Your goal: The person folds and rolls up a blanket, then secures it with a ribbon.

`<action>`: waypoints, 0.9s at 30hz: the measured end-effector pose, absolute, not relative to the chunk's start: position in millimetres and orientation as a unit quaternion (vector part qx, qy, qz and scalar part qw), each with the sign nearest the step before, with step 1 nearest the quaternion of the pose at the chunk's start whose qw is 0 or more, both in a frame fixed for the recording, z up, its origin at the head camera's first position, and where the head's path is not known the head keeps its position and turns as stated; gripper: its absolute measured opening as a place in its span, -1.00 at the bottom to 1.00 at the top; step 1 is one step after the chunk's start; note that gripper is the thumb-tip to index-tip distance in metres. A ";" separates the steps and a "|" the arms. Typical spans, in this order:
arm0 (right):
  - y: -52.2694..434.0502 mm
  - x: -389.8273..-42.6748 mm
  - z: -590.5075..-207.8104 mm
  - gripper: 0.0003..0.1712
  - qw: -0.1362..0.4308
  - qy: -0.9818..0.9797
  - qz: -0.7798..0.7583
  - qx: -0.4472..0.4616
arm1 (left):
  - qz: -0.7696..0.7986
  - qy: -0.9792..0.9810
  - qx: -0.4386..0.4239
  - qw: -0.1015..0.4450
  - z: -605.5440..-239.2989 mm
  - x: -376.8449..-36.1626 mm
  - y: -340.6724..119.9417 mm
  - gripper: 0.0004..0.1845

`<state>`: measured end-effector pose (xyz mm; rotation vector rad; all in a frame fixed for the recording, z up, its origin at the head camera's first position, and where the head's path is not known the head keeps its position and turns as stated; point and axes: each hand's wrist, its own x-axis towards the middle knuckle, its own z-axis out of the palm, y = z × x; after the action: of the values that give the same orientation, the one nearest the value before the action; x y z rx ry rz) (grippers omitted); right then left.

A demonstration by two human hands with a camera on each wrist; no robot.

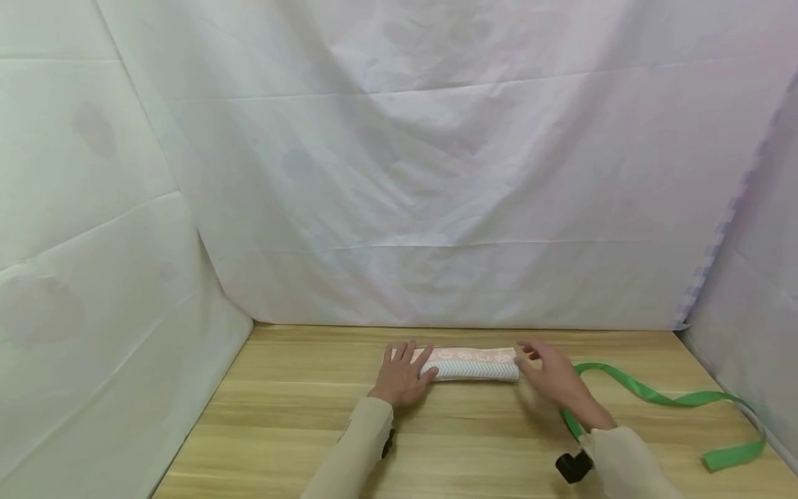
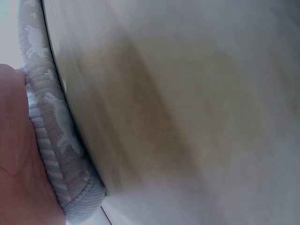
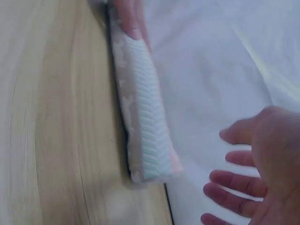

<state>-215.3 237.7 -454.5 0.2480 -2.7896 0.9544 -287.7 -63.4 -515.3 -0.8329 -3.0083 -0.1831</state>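
Note:
A folded towel [image 1: 470,365], patterned with pink and a pale blue-green herringbone, lies as a long narrow bundle near the back of the table. My left hand [image 1: 402,380] rests on its left end with the fingers spread. In the left wrist view, the heel of that hand [image 2: 18,159] overlaps the towel's rounded edge [image 2: 63,124]. My right hand [image 1: 553,374] is beside the towel's right end. The right wrist view shows this hand [image 3: 276,173] with loosely bent fingers, a gap between it and the towel [image 3: 149,117], and nothing in its grasp.
A long green ribbon [image 1: 648,395] lies in a wavy curve on the right side of the wooden table [image 1: 293,395], passing near my right wrist. White cloth [image 1: 436,208] hangs behind the table and on both sides. A black device [image 1: 572,466] is at my right wrist.

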 end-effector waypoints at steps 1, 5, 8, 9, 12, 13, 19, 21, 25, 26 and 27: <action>242.4 -212.4 -452.8 -0.51 0.087 -0.939 0.326 0.069 | -0.060 -0.962 -0.266 0.007 -515.1 -287.6 -63.5 -0.36; 263.9 -203.3 -450.8 -0.47 0.064 -0.938 0.339 0.017 | -0.061 -0.962 -0.266 0.005 -513.8 -287.4 -63.1 -0.36; 279.9 -197.8 -453.5 -0.41 0.043 -0.939 0.341 -0.011 | -0.061 -0.962 -0.265 0.003 -513.1 -287.1 -62.6 -0.36; 284.5 -196.5 -455.1 -0.39 0.037 -0.939 0.341 -0.019 | -0.062 -0.962 -0.266 0.003 -513.1 -287.0 -62.5 -0.36; 294.8 -192.2 -461.3 -0.39 0.031 -0.943 0.330 -0.032 | -0.063 -0.962 -0.264 0.004 -512.7 -286.9 -62.5 -0.37; 297.2 -191.2 -463.7 -0.40 0.028 -0.945 0.323 -0.035 | -0.064 -0.962 -0.264 0.005 -512.7 -287.0 -62.5 -0.37; 303.0 -185.6 -478.5 -0.33 -0.025 -0.946 0.316 -0.069 | -0.061 -0.962 -0.266 0.010 -513.5 -287.4 -62.5 -0.37; 301.9 -184.3 -482.5 -0.28 -0.038 -0.942 0.325 -0.079 | -0.058 -0.962 -0.267 0.011 -513.8 -287.4 -62.5 -0.36; 297.0 -183.0 -488.6 -0.26 -0.030 -0.936 0.339 -0.093 | -0.054 -0.963 -0.266 0.012 -513.9 -286.9 -62.3 -0.36; 295.7 -183.0 -490.1 -0.27 -0.023 -0.935 0.340 -0.096 | -0.053 -0.962 -0.266 0.012 -513.9 -286.6 -62.2 -0.36; 294.4 -182.9 -491.3 -0.28 -0.015 -0.935 0.341 -0.100 | -0.053 -0.962 -0.266 0.012 -513.8 -286.5 -62.2 -0.36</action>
<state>-182.9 294.4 -491.3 -0.3160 -2.9647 1.0810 -286.5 -62.2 -513.8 -0.8300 -3.0009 -0.1653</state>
